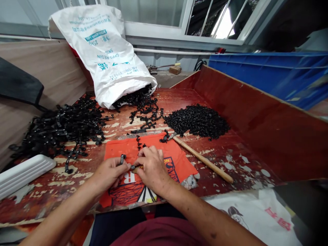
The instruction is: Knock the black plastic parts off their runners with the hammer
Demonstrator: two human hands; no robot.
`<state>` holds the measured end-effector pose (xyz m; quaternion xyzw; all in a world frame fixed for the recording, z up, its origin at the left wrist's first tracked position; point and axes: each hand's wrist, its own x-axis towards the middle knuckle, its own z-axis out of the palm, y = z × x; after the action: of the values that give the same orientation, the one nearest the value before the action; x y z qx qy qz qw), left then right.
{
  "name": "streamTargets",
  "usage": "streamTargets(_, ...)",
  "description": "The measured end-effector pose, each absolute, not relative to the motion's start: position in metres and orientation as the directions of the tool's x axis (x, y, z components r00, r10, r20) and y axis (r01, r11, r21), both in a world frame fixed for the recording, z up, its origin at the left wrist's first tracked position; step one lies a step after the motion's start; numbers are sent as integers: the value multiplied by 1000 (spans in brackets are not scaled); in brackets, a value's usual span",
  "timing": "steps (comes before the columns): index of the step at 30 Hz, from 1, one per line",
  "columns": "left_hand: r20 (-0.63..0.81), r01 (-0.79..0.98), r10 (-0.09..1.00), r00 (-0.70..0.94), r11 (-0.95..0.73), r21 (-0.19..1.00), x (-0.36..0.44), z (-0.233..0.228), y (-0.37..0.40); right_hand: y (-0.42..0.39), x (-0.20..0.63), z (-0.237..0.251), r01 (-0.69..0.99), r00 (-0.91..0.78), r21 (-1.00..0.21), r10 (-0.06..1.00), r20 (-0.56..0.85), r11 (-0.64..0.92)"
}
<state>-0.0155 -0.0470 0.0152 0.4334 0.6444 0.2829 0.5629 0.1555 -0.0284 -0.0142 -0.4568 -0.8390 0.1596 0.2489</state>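
Black plastic piece (122, 159), small, light and stiff by its look, sits pinched in the left hand (110, 172). Right hand (153, 168) pinches its other end; fingertip grip at the ends suits it.

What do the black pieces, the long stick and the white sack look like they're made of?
Black pieces: likely molded plastic, dull sheen, all the same shape. Long stick: bare pale wood, probably a tool handle. White sack: woven plastic fabric, creased, printed with blue lettering.

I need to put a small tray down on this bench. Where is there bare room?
Bare board lies right of the wooden stick, up to the red side wall, and at front left between the white tray and orange cloth. Crowded: black sprues at left, the sack mouth, the loose pile.
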Motion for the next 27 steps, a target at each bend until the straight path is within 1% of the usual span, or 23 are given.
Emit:
streamTargets(12, -484, 353, 874, -34, 464, 813, -14, 8, -44, -27, 156, -17, 691, -472, -468, 834, 285, 551)
streamTargets(16, -448, 415, 893, -50, 426, 804, -18, -1, -44, -28, 158, -6, 698, -501, -420, 815, 292, 580)
streamTargets(19, -417, 443, 907, -55, 396, 804, -21, -8, -44, -25, 187, 8, 728, -499, -355, 808, 313, 587)
streamTargets(21, -418, 436, 907, -52, 397, 808, -22, -12, -44, -20, 224, 15, 789, -429, -321, 844, 321, 524)
streamTargets(23, -422, 431, 905, -49, 400, 809, -23, -14, -44, -13, 267, 16, 889, -296, -257, 903, 310, 380)
streamTargets(24, -421, 438, 906, -50, 399, 806, -23, -15, -44, -9, 288, 15, 957, -212, -145, 948, 236, 250)
streamTargets(25, -418, 451, 907, -54, 396, 800, -23, -16, -44, -5, 306, 12, 987, -141, -64, 982, 129, 150)
streamTargets(26, -414, 468, 908, -60, 392, 792, -23, -17, -45, -2, 320, 9, 993, -109, -42, 994, 9, 109)
streamTargets(27, -408, 482, 910, -66, 387, 786, -23, -16, -45, 2, 332, 5, 993, -109, -51, 993, -43, 107)
